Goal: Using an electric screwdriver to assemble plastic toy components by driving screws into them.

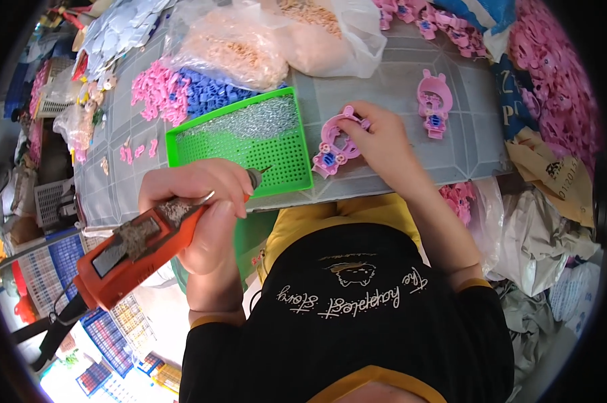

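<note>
My left hand (206,201) grips an orange electric screwdriver (139,252), its thin bit pointing over the near edge of a green perforated basket (241,191). A layer of small silvery screws (249,119) lies at the basket's far side. My right hand (377,134) pinches the upper rim of a pink plastic ring-shaped frame (331,139) with blue parts at its lower end, resting on the table right of the basket. The screwdriver's bit is apart from this frame. A similar pink piece with small ears (435,101) lies farther right.
Piles of small pink parts (159,91) and blue parts (216,94) sit behind the basket. Clear plastic bags (229,47) of tan pieces stand at the back of the grey table (391,80). At the right is a large heap of pink parts (552,67).
</note>
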Demonstrator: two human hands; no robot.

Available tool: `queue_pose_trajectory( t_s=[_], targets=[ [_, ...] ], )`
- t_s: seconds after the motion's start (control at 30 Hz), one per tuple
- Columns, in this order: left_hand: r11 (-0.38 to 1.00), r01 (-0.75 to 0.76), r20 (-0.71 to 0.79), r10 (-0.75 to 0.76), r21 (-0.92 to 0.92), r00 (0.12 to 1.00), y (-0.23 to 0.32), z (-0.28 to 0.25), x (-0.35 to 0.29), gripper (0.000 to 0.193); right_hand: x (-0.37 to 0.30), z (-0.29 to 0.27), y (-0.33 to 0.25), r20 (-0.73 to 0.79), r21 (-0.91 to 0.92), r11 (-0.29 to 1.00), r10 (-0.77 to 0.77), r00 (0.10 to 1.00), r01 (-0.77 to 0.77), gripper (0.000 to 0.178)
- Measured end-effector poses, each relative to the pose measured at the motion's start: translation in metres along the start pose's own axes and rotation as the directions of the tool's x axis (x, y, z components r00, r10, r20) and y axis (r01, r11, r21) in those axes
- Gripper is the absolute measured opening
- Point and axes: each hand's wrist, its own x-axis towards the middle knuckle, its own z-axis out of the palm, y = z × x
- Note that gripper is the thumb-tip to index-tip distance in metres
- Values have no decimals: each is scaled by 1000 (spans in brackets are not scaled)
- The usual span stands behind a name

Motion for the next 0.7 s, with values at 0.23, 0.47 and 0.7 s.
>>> queue_pose_trajectory(
  t_s=[0.23,0.47,0.7],
  targets=[
    [996,54,141,-44,-72,989,-30,34,18,23,0,-1,-5,-34,-87,996,2,999,-5,18],
    [985,101,176,-76,-139,981,-49,34,18,24,1,-1,-4,-40,-77,997,30,999,-33,20],
    [981,101,177,-71,-164,982,-59,35,12,24,0,-2,-9,-39,-94,995,22,999,-25,20]
  ],
)
